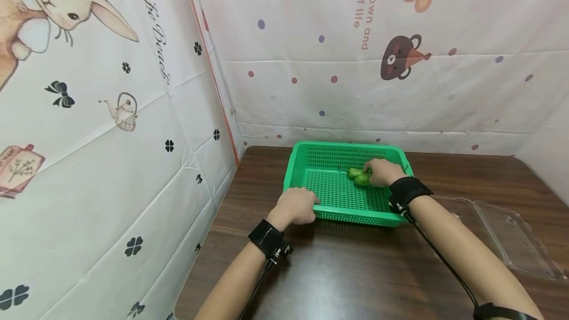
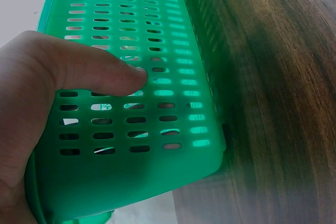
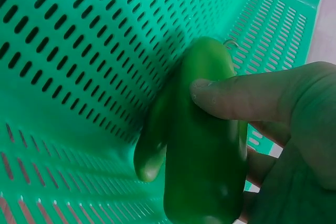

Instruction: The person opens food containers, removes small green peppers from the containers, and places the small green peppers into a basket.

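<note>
A green plastic basket (image 1: 331, 191) with slotted walls sits on the table. My left hand (image 1: 299, 205) grips its front left corner. The left wrist view shows the thumb (image 2: 100, 69) pressed against the slotted outer wall, with the other fingers hidden behind the rim. Inside the basket, toward the right, my right hand (image 1: 383, 172) holds a smooth, long green pepper (image 3: 202, 156), its thumb lying across the skin and the fingers partly hidden behind. A second green pepper (image 3: 152, 150) lies beside it, against the basket's slotted surface.
A clear plastic tray or lid (image 1: 502, 236) lies on the dark wooden table (image 1: 346, 270) to the right, partly behind my right forearm. Printed sheets (image 1: 284, 93) hang behind and to the left of the table.
</note>
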Action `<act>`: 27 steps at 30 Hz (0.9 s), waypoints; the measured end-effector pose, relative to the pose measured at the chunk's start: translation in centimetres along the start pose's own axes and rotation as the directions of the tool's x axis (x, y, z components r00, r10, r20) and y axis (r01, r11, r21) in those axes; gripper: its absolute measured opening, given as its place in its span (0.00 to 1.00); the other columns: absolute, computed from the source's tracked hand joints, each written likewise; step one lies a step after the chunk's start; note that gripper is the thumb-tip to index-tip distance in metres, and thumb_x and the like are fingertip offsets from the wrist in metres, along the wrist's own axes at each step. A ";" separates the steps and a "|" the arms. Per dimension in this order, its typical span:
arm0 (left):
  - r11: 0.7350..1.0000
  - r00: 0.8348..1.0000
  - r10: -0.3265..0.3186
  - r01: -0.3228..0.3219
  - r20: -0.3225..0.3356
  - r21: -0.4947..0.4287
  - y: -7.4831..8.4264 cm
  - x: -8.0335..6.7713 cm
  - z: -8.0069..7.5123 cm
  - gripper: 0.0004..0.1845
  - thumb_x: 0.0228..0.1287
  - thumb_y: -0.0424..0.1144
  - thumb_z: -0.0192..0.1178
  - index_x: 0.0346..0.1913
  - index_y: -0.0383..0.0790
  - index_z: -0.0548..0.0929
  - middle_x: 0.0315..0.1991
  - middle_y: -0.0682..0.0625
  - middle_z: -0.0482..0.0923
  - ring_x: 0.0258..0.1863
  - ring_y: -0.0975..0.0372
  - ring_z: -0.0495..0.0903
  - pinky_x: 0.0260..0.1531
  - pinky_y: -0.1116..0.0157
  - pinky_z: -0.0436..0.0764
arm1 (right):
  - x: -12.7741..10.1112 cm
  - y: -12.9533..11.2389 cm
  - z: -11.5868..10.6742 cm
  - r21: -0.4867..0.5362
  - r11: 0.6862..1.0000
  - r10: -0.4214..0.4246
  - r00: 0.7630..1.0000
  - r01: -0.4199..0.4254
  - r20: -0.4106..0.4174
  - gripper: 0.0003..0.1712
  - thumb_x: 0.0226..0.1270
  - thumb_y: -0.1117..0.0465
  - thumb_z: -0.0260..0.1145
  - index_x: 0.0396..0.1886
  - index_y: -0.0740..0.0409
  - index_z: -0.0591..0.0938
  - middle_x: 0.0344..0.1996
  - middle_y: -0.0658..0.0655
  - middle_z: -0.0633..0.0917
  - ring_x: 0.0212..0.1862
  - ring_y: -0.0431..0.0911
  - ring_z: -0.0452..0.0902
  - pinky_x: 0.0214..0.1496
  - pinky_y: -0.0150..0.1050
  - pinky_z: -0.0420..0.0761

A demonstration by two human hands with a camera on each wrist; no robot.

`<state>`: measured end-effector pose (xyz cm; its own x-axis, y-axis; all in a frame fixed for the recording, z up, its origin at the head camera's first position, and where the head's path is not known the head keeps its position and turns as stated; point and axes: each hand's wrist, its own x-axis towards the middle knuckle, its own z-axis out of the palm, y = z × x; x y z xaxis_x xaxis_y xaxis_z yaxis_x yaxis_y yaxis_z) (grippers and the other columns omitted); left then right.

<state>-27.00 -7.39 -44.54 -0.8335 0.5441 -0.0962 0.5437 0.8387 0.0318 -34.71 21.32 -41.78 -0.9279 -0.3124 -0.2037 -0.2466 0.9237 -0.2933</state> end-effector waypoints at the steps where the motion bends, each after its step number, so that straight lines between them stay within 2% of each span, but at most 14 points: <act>1: 1.000 1.000 -0.001 0.001 -0.001 0.001 0.0 0.0 0.0 0.28 0.56 0.37 0.59 0.60 0.63 0.85 0.46 0.58 0.88 0.21 0.64 0.56 0.19 0.66 0.55 | 0.1 0.0 0.0 -0.001 1.000 0.000 1.000 0.000 0.001 0.24 0.67 0.70 0.60 0.63 0.64 0.80 0.57 0.72 0.81 0.39 0.54 0.75 0.39 0.48 0.72; 4: 1.000 1.000 0.001 -0.001 -0.009 0.004 0.0 0.0 -0.1 0.27 0.57 0.37 0.59 0.60 0.63 0.85 0.47 0.59 0.88 0.21 0.64 0.56 0.19 0.66 0.55 | 0.3 0.0 0.2 0.002 1.000 -0.003 1.000 0.003 0.006 0.24 0.67 0.71 0.59 0.63 0.65 0.80 0.57 0.72 0.80 0.40 0.55 0.76 0.39 0.48 0.72; 10: 1.000 1.000 -0.001 0.001 -0.004 -0.006 0.0 -0.1 0.0 0.28 0.56 0.37 0.60 0.60 0.63 0.85 0.39 0.58 0.88 0.21 0.64 0.55 0.19 0.66 0.56 | 0.5 -0.1 0.5 0.029 1.000 -0.003 1.000 0.002 0.028 0.25 0.66 0.71 0.60 0.63 0.68 0.79 0.60 0.75 0.79 0.46 0.61 0.80 0.40 0.48 0.77; 17: 1.000 1.000 -0.003 0.003 -0.006 -0.001 0.1 -0.1 0.0 0.28 0.56 0.37 0.60 0.60 0.63 0.85 0.50 0.59 0.88 0.22 0.64 0.59 0.19 0.66 0.59 | 0.7 -0.1 0.9 0.059 0.998 0.014 0.998 -0.018 0.065 0.25 0.61 0.71 0.71 0.59 0.68 0.79 0.56 0.74 0.79 0.43 0.58 0.79 0.39 0.47 0.79; 27: 1.000 1.000 -0.003 0.003 -0.006 -0.002 0.1 0.0 0.1 0.27 0.57 0.38 0.60 0.60 0.63 0.85 0.50 0.59 0.88 0.22 0.64 0.61 0.19 0.66 0.59 | 1.3 0.6 1.5 0.079 0.997 -0.016 0.996 0.009 0.092 0.24 0.60 0.66 0.75 0.55 0.68 0.80 0.55 0.71 0.79 0.45 0.57 0.76 0.43 0.49 0.78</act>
<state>-27.00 -7.33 -44.63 -0.8355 0.5420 -0.0904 0.5414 0.8401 0.0333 -35.67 21.16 -43.59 -0.8940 -0.3466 -0.2840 -0.2323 0.9005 -0.3677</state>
